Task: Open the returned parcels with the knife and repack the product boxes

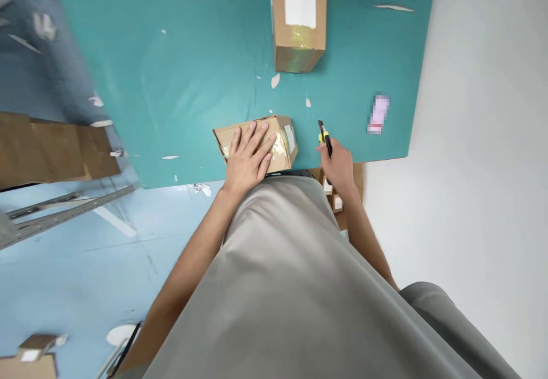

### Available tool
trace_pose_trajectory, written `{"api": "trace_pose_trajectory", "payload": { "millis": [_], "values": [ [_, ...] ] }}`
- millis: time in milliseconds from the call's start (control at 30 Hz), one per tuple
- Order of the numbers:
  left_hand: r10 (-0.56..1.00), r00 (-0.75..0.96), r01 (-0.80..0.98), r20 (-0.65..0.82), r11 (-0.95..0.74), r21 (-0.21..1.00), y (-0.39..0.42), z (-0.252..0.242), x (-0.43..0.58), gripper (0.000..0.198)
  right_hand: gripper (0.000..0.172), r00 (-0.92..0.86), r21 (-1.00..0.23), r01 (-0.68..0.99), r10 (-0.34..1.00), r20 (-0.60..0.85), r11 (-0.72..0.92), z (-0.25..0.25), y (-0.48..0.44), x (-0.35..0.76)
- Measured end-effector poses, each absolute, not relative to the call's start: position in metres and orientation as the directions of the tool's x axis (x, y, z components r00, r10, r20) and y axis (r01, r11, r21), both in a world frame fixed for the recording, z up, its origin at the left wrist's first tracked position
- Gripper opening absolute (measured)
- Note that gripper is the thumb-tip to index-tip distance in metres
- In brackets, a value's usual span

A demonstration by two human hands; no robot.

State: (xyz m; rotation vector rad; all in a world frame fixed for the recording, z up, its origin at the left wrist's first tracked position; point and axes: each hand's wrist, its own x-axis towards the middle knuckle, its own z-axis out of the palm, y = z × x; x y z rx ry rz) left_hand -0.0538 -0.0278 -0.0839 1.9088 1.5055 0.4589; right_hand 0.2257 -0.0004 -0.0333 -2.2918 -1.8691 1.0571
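A small taped cardboard box (282, 133) lies on the teal table (192, 71) near its front edge. My left hand (248, 159) rests flat on top of the box, fingers stretched out and spread. To the right of the box my right hand (338, 165) is closed round a yellow-and-black utility knife (324, 136), whose blade points away from me over the table. The knife is a short way from the box's right end, not touching it.
A taller cardboard box (299, 19) with a white label stands further back on the table. Paper scraps (275, 80) lie scattered on the teal surface. A brown cardboard sheet (47, 148) and a metal rail (64, 210) are at the left. More boxes (29, 359) sit on the floor.
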Motion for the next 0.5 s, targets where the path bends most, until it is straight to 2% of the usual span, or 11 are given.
{"api": "trace_pose_trajectory", "payload": {
  "millis": [67,167,233,367,500],
  "values": [
    [0.969,0.212,0.756,-0.129,-0.080,0.649,-0.043,-0.085,-0.084,0.062,0.042,0.037,-0.529,0.769,0.852,-0.523,-0.358,-0.076,0.014,0.224],
    [0.986,0.110,0.777,-0.128,-0.005,0.629,-0.066,-0.082,-0.122,0.063,0.035,0.033,-0.590,0.675,0.817,-0.576,-0.443,-0.129,0.027,0.200],
    [0.993,0.021,0.786,-0.113,0.053,0.616,-0.081,-0.077,-0.136,0.065,0.030,0.007,-0.612,0.645,0.804,-0.595,-0.459,-0.145,0.027,0.179],
    [0.984,-0.147,0.770,-0.101,0.178,0.612,-0.095,-0.074,-0.139,0.071,0.034,-0.018,-0.620,0.689,0.846,-0.533,-0.376,-0.134,0.017,0.165],
    [0.973,-0.176,0.562,-0.149,0.223,0.797,-0.085,-0.100,-0.123,0.075,0.039,0.030,-0.542,0.797,0.914,-0.404,-0.266,-0.101,0.013,0.194]
  ]
}}
